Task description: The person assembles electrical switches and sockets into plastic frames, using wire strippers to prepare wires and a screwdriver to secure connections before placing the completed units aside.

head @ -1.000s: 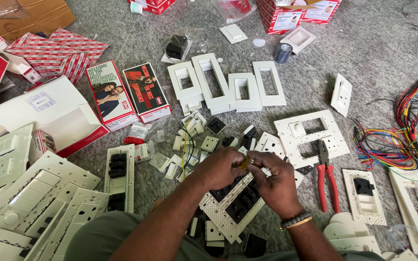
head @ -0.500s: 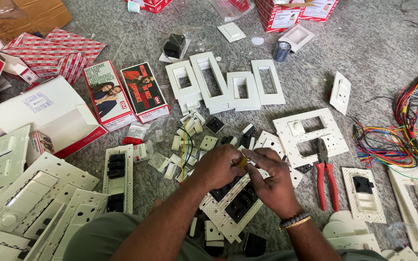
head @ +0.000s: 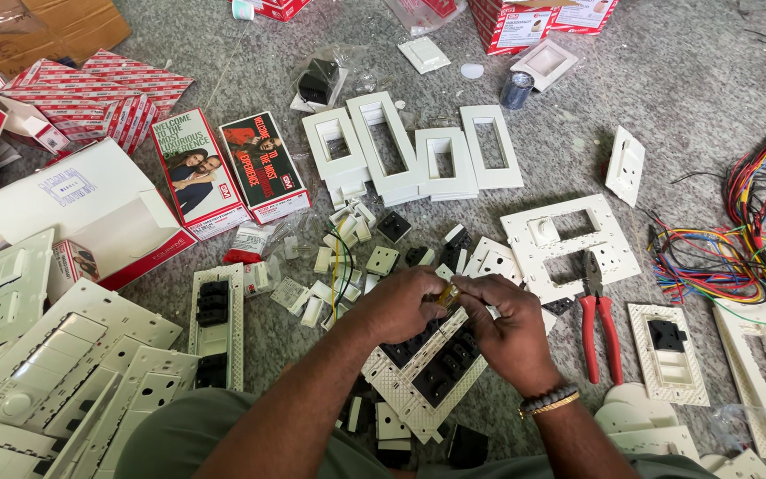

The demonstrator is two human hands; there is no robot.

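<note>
Both my hands meet over a white switch plate point(head: 401, 383) fitted with several black modules that lies tilted on the grey floor. My left hand point(head: 403, 303) and my right hand point(head: 509, 325) pinch a small yellowish part point(head: 447, 295) between their fingertips, just above the plate's upper end. What the part is I cannot tell. A bracelet point(head: 547, 402) sits on my right wrist.
Red-handled pliers point(head: 597, 321) lie right of my right hand. Coloured wires point(head: 738, 257) spread at the right edge. White frames point(head: 418, 151) lie ahead, loose switch modules point(head: 347, 257) in the middle, stacked plates point(head: 55, 372) and red-and-white boxes point(head: 223, 173) to the left.
My hands have stayed over the plate, with only a slight shift of the fingers around the small part.
</note>
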